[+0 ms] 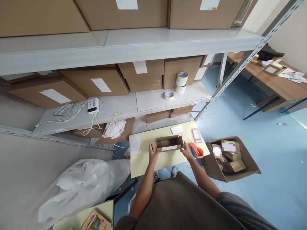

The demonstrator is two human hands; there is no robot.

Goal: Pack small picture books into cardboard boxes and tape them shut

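A small open cardboard box (pixel 178 147) with a white label on its front lies on the pale yellow table (pixel 144 164). Its top faces up, and I see nothing inside. My left hand (pixel 153 155) is closed on the box's left end, thumb toward its near side. At the opposite end, my right hand (pixel 186 151) grips the right edge with its fingers. Just right of that hand lies a tape dispenser (pixel 196 149) with a red body and blue and yellow parts. Behind the box are a white card (pixel 177 129) and a blurred pinkish packet (pixel 197 135).
A large carton (pixel 249 169) holding several small boxes stands right of the table. Metal shelving (pixel 153 102) with cartons and white tape rolls (pixel 169 95) rises in front. A big white plastic bag (pixel 88 182) bulges at the left. A brown desk (pixel 271 76) stands far right.
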